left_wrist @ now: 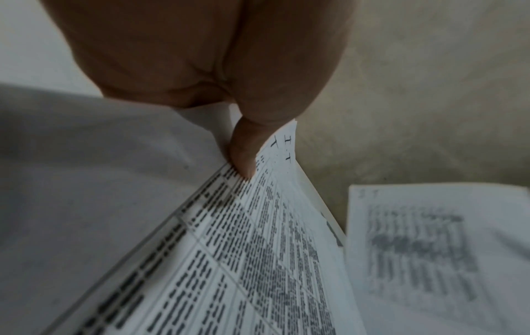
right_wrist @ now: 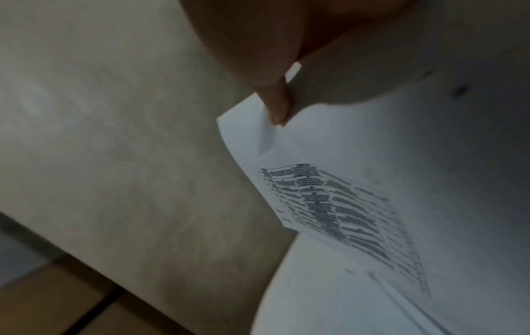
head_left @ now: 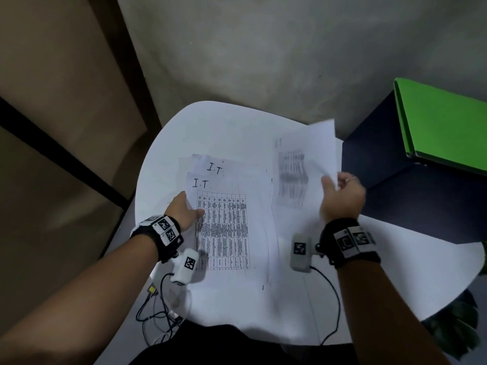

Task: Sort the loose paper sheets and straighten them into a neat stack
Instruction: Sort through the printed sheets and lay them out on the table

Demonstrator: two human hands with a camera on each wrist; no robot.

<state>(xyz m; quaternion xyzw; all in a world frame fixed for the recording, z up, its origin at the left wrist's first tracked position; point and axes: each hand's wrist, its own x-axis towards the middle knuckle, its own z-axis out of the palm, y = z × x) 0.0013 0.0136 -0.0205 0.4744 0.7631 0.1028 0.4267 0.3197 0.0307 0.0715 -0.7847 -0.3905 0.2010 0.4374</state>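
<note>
Printed sheets marked "I.T." (head_left: 224,225) lie overlapped on a white round table (head_left: 224,122). My left hand (head_left: 184,209) holds their left edge. Its thumb (left_wrist: 244,156) lies on the top sheet (left_wrist: 258,249), and the other fingers are hidden under the paper. My right hand (head_left: 340,193) pinches a single sheet (head_left: 303,159) by its right edge and holds it raised and tilted over the table's right side. That sheet's print shows through from behind. In the right wrist view the thumb (right_wrist: 276,106) presses on this sheet (right_wrist: 329,192).
A dark cabinet (head_left: 390,167) with a green folder (head_left: 445,122) on top stands to the right of the table. Cables (head_left: 158,312) hang off the table's near left edge. Green leaves (head_left: 458,325) show at the lower right. A grey wall lies behind.
</note>
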